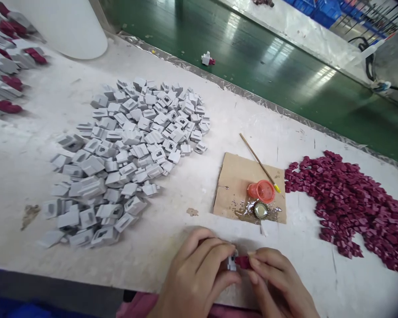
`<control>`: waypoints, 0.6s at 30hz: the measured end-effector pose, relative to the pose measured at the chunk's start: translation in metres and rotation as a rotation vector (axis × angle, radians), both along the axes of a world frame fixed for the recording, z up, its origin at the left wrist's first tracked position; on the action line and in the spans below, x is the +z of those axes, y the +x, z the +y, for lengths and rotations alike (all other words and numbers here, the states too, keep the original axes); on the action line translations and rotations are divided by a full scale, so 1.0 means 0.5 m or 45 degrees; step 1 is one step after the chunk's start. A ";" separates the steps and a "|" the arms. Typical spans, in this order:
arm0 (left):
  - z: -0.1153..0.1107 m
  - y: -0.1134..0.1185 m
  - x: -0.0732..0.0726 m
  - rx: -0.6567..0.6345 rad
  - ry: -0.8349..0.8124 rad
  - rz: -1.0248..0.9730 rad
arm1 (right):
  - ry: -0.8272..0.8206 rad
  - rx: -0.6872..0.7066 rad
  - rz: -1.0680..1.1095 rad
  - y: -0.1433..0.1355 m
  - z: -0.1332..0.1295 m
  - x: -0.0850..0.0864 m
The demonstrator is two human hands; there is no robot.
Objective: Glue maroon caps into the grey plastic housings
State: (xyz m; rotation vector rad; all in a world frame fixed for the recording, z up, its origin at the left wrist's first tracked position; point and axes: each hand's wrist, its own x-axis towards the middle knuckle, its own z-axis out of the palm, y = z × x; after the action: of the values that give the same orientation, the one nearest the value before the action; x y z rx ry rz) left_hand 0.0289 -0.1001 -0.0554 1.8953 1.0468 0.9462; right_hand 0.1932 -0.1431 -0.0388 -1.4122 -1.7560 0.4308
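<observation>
Close to the table's front edge, my left hand [199,269] is closed around a small grey plastic part [231,261], mostly covered by the fingers. My right hand [275,278] pinches a dark red plastic piece [243,262] between thumb and fingers. The red piece meets the side of the grey part; how deep it sits I cannot tell. Just beyond the hands lies a cardboard square [227,176] bearing a red cup [264,191], a small cap of liquid [261,210] and wet spots. A thin stick with a yellow tip [258,161] rests across its far edge.
A heap of grey parts [132,141] spreads over the left of the white table [185,185]; dark red pieces [354,198] are piled at right. Joined grey-and-red parts [6,66] and a white cylinder [73,26] stand far left. Behind runs a green conveyor belt [268,66] carrying one joined part [208,58].
</observation>
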 end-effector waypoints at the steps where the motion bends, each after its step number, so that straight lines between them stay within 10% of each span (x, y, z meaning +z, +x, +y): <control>1: 0.000 -0.001 0.000 -0.002 -0.004 0.000 | -0.022 0.015 -0.018 0.001 0.000 -0.001; 18: 0.005 -0.031 -0.017 -0.149 0.154 0.178 | -0.241 0.239 -0.100 0.028 -0.009 0.003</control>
State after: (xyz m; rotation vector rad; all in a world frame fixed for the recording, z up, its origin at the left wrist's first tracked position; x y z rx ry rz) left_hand 0.0135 -0.0974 -0.0638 2.1241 0.9649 0.8358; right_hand 0.2074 -0.1475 -0.0371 -1.4147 -1.9632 0.6649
